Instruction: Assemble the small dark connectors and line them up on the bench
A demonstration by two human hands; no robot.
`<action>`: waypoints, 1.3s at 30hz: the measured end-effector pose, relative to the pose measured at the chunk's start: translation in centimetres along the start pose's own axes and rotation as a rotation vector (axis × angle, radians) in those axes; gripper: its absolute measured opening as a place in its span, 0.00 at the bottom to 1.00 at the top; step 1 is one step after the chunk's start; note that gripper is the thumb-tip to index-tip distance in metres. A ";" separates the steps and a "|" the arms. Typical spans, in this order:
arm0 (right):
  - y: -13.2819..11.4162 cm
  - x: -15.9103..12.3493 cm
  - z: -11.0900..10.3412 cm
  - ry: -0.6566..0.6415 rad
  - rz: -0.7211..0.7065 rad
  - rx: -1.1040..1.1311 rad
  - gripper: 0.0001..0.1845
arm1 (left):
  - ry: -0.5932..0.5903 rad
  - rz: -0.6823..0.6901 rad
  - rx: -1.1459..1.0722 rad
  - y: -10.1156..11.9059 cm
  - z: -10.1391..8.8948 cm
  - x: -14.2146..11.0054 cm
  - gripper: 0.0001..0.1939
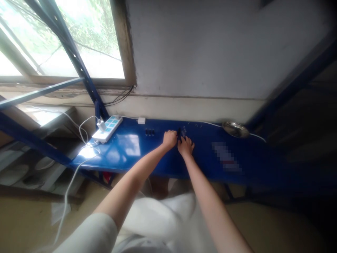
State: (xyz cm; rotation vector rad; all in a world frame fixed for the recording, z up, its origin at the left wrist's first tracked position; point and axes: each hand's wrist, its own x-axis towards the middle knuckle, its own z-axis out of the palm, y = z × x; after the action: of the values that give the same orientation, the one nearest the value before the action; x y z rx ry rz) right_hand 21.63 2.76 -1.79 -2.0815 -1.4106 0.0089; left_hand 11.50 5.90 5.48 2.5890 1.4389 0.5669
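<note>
Both my hands are together over the middle of a blue tabletop (163,161). My left hand (170,139) is closed, with its fingers curled in. Beside its fingertips, in the gap between the hands, shows a small dark piece (179,132), too blurred to name. My right hand (186,146) rests low on the table with its fingers apart. Just beyond its fingertips lies a cluster of small clear pieces (184,131). Left of my left hand, three short black pieces (150,132) stand in a row.
A white power strip (106,130) with a plugged-in charger and cables lies at the left end. A white adapter (141,121) sits along the back edge. Tiny bits (195,125) are scattered behind my hands. A shiny metal dish (235,129) stands at the back right, near a pixelated patch (226,157).
</note>
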 end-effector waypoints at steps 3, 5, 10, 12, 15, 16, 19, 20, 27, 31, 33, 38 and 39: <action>0.1 0.3 0.3 -0.010 -0.002 0.001 0.21 | 0.037 -0.016 -0.057 -0.9 -1.1 0.0 0.08; 0.2 0.4 0.4 -0.032 0.003 -0.009 0.21 | 0.066 -0.007 -0.097 -1.3 -1.9 -0.1 0.08; 0.0 0.6 0.2 -0.012 -0.015 -0.005 0.21 | 0.102 0.063 -0.161 -1.6 -3.8 -0.4 0.08; -0.1 0.5 0.1 -0.012 -0.011 -0.008 0.21 | 0.112 0.083 -0.168 -1.6 -4.5 -0.6 0.08; -0.3 0.3 -0.3 -0.019 -0.025 -0.015 0.21 | 0.134 0.111 -0.172 -1.7 -5.1 -1.0 0.08; -0.4 0.2 -0.4 -0.014 -0.036 -0.014 0.21 | 0.143 0.116 -0.172 -1.8 -5.2 -1.0 0.08; -0.7 -0.2 -0.9 0.018 -0.056 -0.012 0.20 | 0.149 0.105 -0.170 -2.2 -5.4 -1.3 0.08; -0.7 -0.3 -1.1 0.028 -0.064 -0.011 0.20 | 0.146 0.095 -0.169 -2.3 -5.5 -1.4 0.08; -1.4 -1.3 -2.2 0.076 -0.367 0.019 0.19 | 0.163 0.040 -0.197 -3.0 -5.6 -1.9 0.10; -1.6 -1.5 -2.3 0.070 -0.490 0.028 0.19 | 0.177 0.021 -0.211 -3.1 -5.7 -2.1 0.09; -1.5 -1.5 -2.2 0.067 -0.503 0.033 0.19 | 0.188 0.022 -0.217 -3.2 -5.7 -2.2 0.09; -1.4 -1.4 -2.1 0.052 -0.516 0.060 0.20 | 0.203 0.025 -0.228 -3.3 -5.8 -2.3 0.08; -1.4 -1.4 -2.1 0.055 -0.514 0.068 0.20 | 0.202 0.031 -0.232 -3.4 -5.7 -2.2 0.09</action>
State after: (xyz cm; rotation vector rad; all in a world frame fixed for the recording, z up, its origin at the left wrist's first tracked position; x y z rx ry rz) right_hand 20.52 0.96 0.14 -1.6006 -1.8415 -0.2049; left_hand 5.58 5.44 9.23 2.4331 1.2983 0.9624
